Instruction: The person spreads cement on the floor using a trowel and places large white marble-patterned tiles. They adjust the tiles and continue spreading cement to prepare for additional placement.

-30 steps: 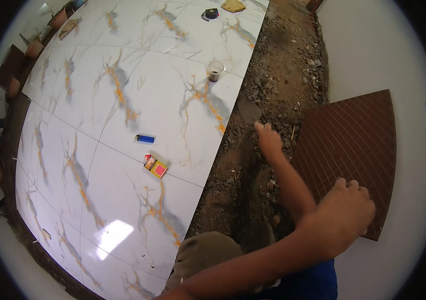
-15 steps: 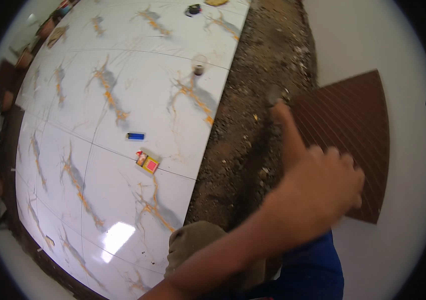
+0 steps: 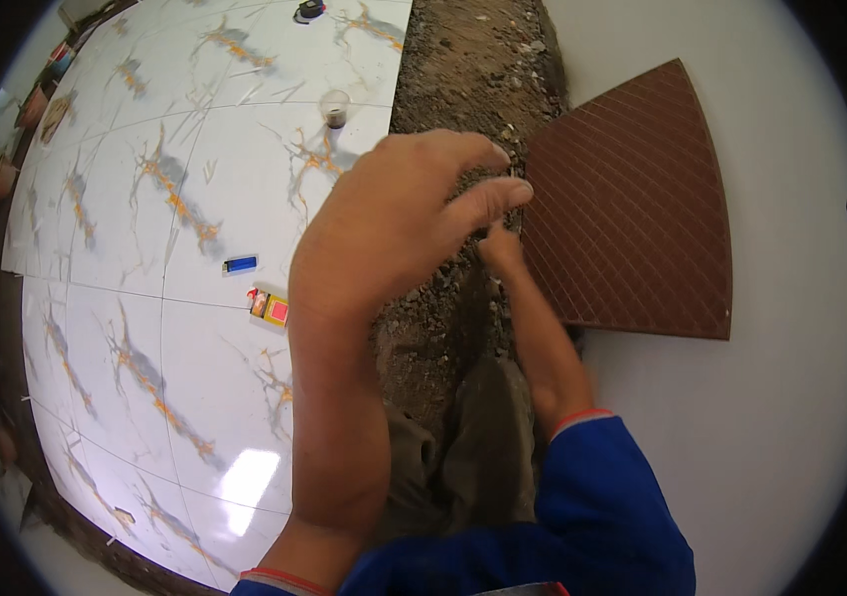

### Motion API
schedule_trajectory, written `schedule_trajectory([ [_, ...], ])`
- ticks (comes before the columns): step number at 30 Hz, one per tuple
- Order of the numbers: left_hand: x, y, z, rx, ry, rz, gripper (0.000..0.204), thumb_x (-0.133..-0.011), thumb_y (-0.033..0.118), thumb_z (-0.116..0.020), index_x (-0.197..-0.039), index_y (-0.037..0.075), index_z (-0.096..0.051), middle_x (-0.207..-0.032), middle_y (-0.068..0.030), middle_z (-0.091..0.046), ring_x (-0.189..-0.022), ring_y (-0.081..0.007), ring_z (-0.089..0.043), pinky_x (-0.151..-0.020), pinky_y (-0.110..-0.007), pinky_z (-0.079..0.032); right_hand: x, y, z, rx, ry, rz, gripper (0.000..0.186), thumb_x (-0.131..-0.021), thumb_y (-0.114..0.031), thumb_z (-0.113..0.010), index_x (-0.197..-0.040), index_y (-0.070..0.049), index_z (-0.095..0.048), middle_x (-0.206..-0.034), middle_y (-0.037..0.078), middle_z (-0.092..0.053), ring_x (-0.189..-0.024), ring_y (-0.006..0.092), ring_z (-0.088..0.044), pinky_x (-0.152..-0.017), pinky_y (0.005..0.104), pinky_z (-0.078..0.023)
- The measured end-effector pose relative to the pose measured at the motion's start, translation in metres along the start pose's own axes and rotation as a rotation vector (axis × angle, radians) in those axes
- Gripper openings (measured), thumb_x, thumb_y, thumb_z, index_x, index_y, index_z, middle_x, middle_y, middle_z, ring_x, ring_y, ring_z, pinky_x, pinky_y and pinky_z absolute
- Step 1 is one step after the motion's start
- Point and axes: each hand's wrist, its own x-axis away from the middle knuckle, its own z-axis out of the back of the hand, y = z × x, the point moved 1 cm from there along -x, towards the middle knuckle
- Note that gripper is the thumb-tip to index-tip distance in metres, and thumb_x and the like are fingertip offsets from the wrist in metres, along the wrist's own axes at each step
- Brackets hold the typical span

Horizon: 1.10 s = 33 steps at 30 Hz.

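Note:
My left hand (image 3: 389, 214) is raised in front, above the strip of soil, its thumb and fingers apart with a gap between them and nothing visible held. Beyond its thumb, my right hand (image 3: 499, 248) is low at the soil, beside the left edge of a brown tile (image 3: 632, 214). The right fingers look curled, and what they hold, if anything, is hidden behind the left hand. Crossed diagonal lines mark the brown tile, which rests against the white surface on the right. Dark, crumbly soil (image 3: 468, 70) with small stones runs under both hands.
White marble-patterned floor tiles (image 3: 126, 268) cover the left side. On them are a blue lighter (image 3: 240, 264), a yellow and red small box (image 3: 270, 307), a clear cup with dark liquid (image 3: 334, 109) and a black tape measure (image 3: 309, 11). A plain white surface (image 3: 781, 447) lies at right.
My left hand has swung from over the brown tile leftward and up above the soil. The right hand stays low by the soil. The whole view has shifted, and the brown tile appears higher.

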Motion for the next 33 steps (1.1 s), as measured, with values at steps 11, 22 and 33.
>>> schedule_trajectory([
  [11, 0.019, 0.039, -0.024, -0.068, -0.024, -0.138, 0.037, -0.096, 0.031, -0.073, -0.114, -0.001, -0.072, -0.098, -0.0146, -0.076, -0.086, -0.0224, -0.073, -0.077, -0.034, -0.055, 0.135, 0.047, -0.089, 0.366, -0.002, 0.394, 0.033, -0.102, -0.015, -0.052, -0.134, -0.020, -0.056, -0.108, 0.020, -0.063, -0.087, 0.0399, -0.072, -0.077, 0.0514, -0.059],
  [22, 0.104, 0.200, -0.138, -0.008, -0.443, -0.353, 0.022, -0.089, 0.023, -0.069, -0.098, 0.004, -0.072, -0.097, -0.0108, -0.067, -0.098, -0.0258, -0.065, -0.095, -0.044, -0.050, 0.172, -0.022, -0.103, 0.039, -0.203, 0.078, 0.042, -0.103, -0.019, -0.050, -0.145, -0.012, -0.049, -0.102, 0.021, -0.070, -0.095, 0.0394, -0.070, -0.080, 0.0553, -0.055],
  [33, 0.197, 0.284, -0.188, -0.230, -0.821, -0.708, 0.034, -0.083, 0.023, -0.076, -0.108, 0.000, -0.077, -0.109, -0.0201, -0.071, -0.114, -0.0365, -0.064, -0.111, -0.053, -0.042, 0.294, 0.148, -0.103, -0.032, 0.046, -0.102, 0.042, -0.100, -0.020, -0.053, -0.143, -0.018, -0.054, -0.113, 0.023, -0.069, -0.105, 0.0440, -0.068, -0.091, 0.0559, -0.054],
])
